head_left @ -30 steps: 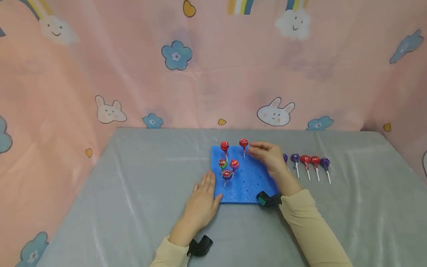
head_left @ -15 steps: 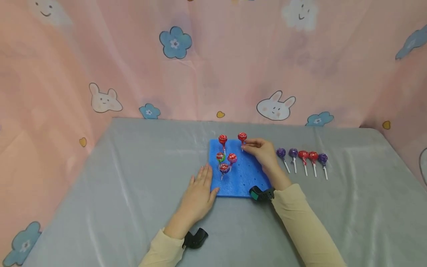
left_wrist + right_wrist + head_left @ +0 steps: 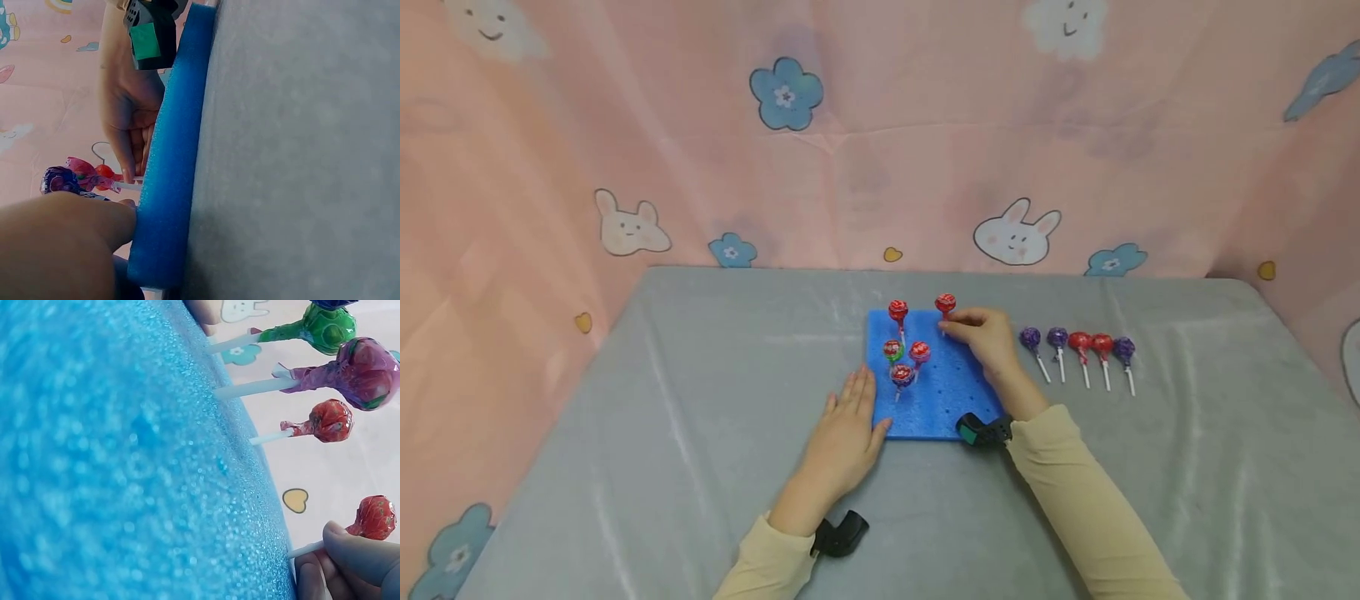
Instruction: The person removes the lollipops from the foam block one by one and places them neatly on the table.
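Note:
My right hand [image 3: 988, 337] pinches the white stick of a red lollipop [image 3: 375, 517] that stands upright at the far edge of a blue foam board [image 3: 951, 404]. In the right wrist view its stick meets the foam, thumb and fingers low on it. My left hand [image 3: 841, 446] lies with straight fingers along the board's left edge, the thumb at its near left corner. Standing in the board's left part are another red lollipop [image 3: 898, 310], a red-and-green one [image 3: 892, 350], a pink one [image 3: 920, 352] and a purple-and-red one [image 3: 902, 376].
Right of the board, several lollipops lie in a row on the grey tablecloth [image 3: 1210, 467]: purple ones [image 3: 1031, 337] and red ones [image 3: 1079, 341]. Small holes dot the board. A pink patterned curtain [image 3: 850, 167] hangs behind the table.
My right hand has moved in from beside the red lollipop to grip its stick, uncovering the leftmost purple lollipop of the row. The left hand stays at the board; the head view has shifted slightly.

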Action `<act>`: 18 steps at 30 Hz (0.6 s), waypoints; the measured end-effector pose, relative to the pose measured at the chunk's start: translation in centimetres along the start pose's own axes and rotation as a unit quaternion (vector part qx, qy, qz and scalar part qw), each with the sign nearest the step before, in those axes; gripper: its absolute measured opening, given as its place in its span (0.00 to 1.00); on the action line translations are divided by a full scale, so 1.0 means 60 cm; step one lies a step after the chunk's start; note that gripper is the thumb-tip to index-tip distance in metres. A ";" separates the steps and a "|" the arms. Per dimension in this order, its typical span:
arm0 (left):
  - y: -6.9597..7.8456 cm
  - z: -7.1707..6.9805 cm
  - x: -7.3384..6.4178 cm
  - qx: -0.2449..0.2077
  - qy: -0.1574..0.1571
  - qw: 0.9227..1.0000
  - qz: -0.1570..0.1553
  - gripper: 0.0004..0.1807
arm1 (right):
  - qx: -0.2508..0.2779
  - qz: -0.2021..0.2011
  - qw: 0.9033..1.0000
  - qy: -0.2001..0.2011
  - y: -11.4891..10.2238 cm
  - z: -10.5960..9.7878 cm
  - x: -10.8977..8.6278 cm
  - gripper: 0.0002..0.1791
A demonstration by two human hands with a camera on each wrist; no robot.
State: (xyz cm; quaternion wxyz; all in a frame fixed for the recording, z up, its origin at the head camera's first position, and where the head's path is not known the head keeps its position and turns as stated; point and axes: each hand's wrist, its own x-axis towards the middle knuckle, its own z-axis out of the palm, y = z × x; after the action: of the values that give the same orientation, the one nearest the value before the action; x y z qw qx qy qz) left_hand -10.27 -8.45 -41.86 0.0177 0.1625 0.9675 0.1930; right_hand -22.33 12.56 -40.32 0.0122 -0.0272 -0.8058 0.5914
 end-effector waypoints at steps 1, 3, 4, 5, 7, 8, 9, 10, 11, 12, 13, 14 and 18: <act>0.001 0.000 0.001 0.000 0.000 1.000 0.001 0.35 | -0.002 0.002 1.000 0.001 0.000 -0.003 0.000 0.15; 0.003 0.000 0.003 0.000 0.000 1.000 0.004 0.35 | -0.003 0.006 1.000 0.004 -0.001 -0.007 0.000 0.16; 0.004 0.000 0.004 0.000 -0.001 1.000 0.005 0.35 | -0.004 0.008 1.000 0.006 -0.001 -0.009 0.000 0.16; 0.004 0.001 0.005 0.000 -0.001 1.000 0.006 0.35 | -0.004 0.010 1.000 0.008 -0.001 -0.010 0.000 0.16; 0.005 0.000 0.005 -0.002 -0.001 1.000 0.006 0.35 | -0.002 0.012 1.000 0.009 -0.001 -0.011 0.001 0.15; 0.005 0.000 0.004 -0.002 -0.001 1.000 0.005 0.35 | 0.002 0.013 1.000 0.009 0.000 -0.011 0.001 0.15; 0.005 0.000 0.004 -0.003 -0.001 1.000 0.004 0.35 | 0.006 0.013 1.000 0.008 0.001 -0.010 0.002 0.15; 0.004 0.000 0.003 -0.005 -0.001 1.000 0.003 0.35 | 0.012 0.013 1.000 0.008 0.001 -0.010 0.002 0.15; 0.004 -0.001 0.003 -0.005 0.000 1.000 0.003 0.35 | 0.018 0.013 1.000 0.008 0.001 -0.009 0.002 0.15; 0.003 -0.001 0.002 -0.006 0.000 1.000 0.003 0.35 | 0.029 0.014 0.999 0.007 0.002 -0.008 0.003 0.14; 0.003 0.000 0.002 -0.007 0.001 1.000 0.003 0.35 | 0.036 0.014 0.999 0.007 0.003 -0.008 0.003 0.14; 0.002 0.000 0.002 -0.007 0.001 1.000 0.004 0.35 | 0.046 0.014 0.999 0.006 0.003 -0.007 0.003 0.14; 0.001 0.000 0.001 -0.006 0.002 1.000 0.002 0.35 | 0.084 0.018 0.996 0.005 0.005 -0.006 0.002 0.14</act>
State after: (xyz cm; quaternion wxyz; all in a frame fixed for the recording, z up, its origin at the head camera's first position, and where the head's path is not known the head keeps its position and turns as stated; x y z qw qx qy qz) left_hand -10.30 -8.39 -41.84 0.0165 0.1636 0.9661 0.1990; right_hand -22.45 13.00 -40.49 0.0077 -0.0428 -0.7527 0.6569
